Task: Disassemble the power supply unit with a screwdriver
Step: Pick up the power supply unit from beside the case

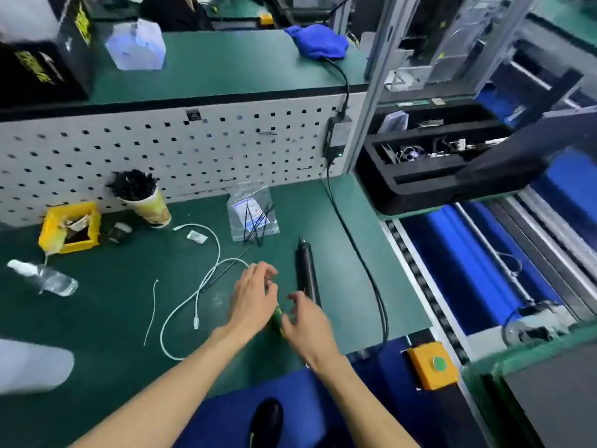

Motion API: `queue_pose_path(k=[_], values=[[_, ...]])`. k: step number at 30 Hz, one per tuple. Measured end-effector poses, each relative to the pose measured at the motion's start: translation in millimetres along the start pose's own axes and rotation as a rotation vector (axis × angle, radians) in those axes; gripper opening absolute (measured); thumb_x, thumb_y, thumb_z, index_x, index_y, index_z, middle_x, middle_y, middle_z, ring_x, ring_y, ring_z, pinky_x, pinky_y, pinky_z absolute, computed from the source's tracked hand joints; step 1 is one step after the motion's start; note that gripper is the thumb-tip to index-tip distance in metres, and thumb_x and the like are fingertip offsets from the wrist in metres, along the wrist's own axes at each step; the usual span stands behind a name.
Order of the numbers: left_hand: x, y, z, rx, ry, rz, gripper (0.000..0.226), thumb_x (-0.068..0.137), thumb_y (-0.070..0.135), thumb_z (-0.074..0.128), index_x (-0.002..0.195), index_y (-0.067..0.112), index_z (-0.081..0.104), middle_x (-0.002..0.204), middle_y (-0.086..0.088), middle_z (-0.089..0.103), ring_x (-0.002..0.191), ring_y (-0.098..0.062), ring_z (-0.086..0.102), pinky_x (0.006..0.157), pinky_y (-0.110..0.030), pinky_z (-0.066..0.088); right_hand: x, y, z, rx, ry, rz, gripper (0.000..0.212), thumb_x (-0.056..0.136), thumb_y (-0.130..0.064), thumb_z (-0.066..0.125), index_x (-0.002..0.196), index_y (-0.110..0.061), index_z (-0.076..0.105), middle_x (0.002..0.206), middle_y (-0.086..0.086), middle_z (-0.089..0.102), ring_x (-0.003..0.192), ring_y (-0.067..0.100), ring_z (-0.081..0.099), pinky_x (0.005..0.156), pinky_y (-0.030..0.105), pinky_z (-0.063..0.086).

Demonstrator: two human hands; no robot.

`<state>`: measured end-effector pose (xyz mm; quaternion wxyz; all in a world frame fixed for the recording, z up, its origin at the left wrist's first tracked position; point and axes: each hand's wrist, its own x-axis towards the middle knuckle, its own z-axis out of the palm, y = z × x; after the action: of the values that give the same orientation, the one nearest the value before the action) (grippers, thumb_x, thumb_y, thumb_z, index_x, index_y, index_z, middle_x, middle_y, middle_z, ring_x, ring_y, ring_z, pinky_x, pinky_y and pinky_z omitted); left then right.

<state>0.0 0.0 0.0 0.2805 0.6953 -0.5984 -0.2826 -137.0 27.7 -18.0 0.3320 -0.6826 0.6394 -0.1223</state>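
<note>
Both hands are held low over the green desk (129,302), close together, with a small green-handled tool (277,315) lying between them. Judging by its handle it is probably a hand screwdriver, though most of it is hidden. The left hand (253,299) is placed over its far end with fingers loosely curled and spread; whether anything is pinched cannot be told. The right hand (307,324) is set at the near end, fingers relaxed and slightly apart, apparently touching the handle rather than gripping it. The placing suggests the tool is being picked up or adjusted.

Just beside the right hand a black electric screwdriver (307,273) lies on the desk, tip pointing away, within easy reach. No power supply unit can be made out on the desk; it may be among the parts in the black tray (420,176) to the right.

A white cable (206,279) is looped near the left hand and could snag. Farther off stand a bag of cable ties (252,215), a paper cup (150,205), a yellow bin (69,227) and a plastic bottle (48,278).
</note>
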Motion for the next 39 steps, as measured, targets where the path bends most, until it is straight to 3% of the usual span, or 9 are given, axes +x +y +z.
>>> queue_pose_path(k=[5,11,16,21,26,30,32,35,39], values=[[-8.0,-21.9,-9.6,0.012,0.003,-0.061,0.020,0.088,0.005,0.054,0.099,0.021,0.059,0.098,0.003,0.059,0.094,-0.022,0.058,0.090,-0.046,0.047,3.4,-5.7,31.0,-0.305,-0.148,0.005,0.043,0.096,-0.026,0.056,0.135,-0.013,0.044,0.130,0.008,0.052,0.122,0.029,0.050,0.094,0.041,0.048],[-11.3,-27.3,-10.2,-0.001,-0.003,-0.012,0.020,0.087,0.004,0.056,0.092,0.022,0.061,0.093,0.008,0.058,0.089,-0.019,0.060,0.087,-0.045,0.049,7.2,-7.9,39.2,-0.263,-0.117,0.091,0.035,0.092,-0.020,0.054,0.125,-0.009,0.047,0.125,0.010,0.057,0.116,0.030,0.053,0.091,0.041,0.046],[-0.5,14.9,2.6,-0.068,-0.016,0.117,0.025,0.087,0.003,0.053,0.090,0.027,0.060,0.091,0.013,0.057,0.085,-0.013,0.057,0.081,-0.041,0.050,-10.3,-12.9,20.0,0.045,0.036,0.104,0.021,0.096,-0.036,0.048,0.100,-0.016,0.042,0.100,0.011,0.064,0.084,0.034,0.062,0.073,0.044,0.050],[0.6,92.9,43.9,-0.176,-0.115,0.306,0.028,0.086,-0.002,0.053,0.089,0.025,0.060,0.091,0.014,0.057,0.086,-0.013,0.058,0.081,-0.037,0.049,-36.8,14.1,-34.7,0.171,0.181,0.210,0.027,0.101,-0.030,0.044,0.120,-0.011,0.043,0.096,0.018,0.070,0.085,0.044,0.063,0.072,0.047,0.051],[-36.6,173.0,101.8,-0.257,-0.227,0.497,0.024,0.086,-0.002,0.052,0.095,0.019,0.059,0.097,0.008,0.056,0.095,-0.018,0.054,0.088,-0.037,0.046,-87.7,67.5,-95.8,0.269,0.388,0.388,0.033,0.098,-0.031,0.049,0.125,-0.012,0.046,0.097,0.014,0.072,0.086,0.038,0.066,0.067,0.043,0.049],[-75.0,228.4,146.7,-0.296,-0.323,0.612,0.020,0.082,0.011,0.046,0.095,0.025,0.053,0.096,0.013,0.051,0.097,-0.017,0.051,0.089,-0.034,0.042,-138.8,119.6,-132.6,0.407,0.560,0.557,0.017,0.096,-0.035,0.051,0.102,-0.022,0.042,0.084,0.003,0.068,0.076,0.031,0.063,0.066,0.041,0.049],[-95.8,250.9,172.3,-0.318,-0.399,0.622,0.019,0.082,0.011,0.046,0.095,0.021,0.056,0.095,0.016,0.051,0.096,-0.018,0.053,0.090,-0.037,0.044,-164.7,148.7,-147.4,0.391,0.651,0.644,0.020,0.098,-0.040,0.049,0.094,-0.023,0.042,0.083,0.007,0.066,0.075,0.035,0.061,0.064,0.041,0.044],[-125.8,278.6,211.7,-0.309,-0.506,0.639,0.019,0.085,0.008,0.047,0.098,0.016,0.057,0.098,0.006,0.056,0.096,-0.021,0.053,0.090,-0.041,0.045,-203.1,194.3,-169.4,0.383,0.741,0.761,0.031,0.097,-0.049,0.052,0.081,-0.024,0.042,0.082,0.008,0.068,0.072,0.033,0.056,0.065,0.040,0.043],[-148.1,302.7,255.6,-0.240,-0.635,0.639,0.018,0.090,0.005,0.049,0.099,0.019,0.056,0.098,0.005,0.059,0.095,-0.018,0.054,0.085,-0.028,0.042,-235.6,241.5,-195.0,0.396,0.692,0.870,0.039,0.092,-0.054,0.061,0.075,-0.022,0.045,0.081,0.006,0.067,0.075,0.031,0.059,0.065,0.037,0.045]])
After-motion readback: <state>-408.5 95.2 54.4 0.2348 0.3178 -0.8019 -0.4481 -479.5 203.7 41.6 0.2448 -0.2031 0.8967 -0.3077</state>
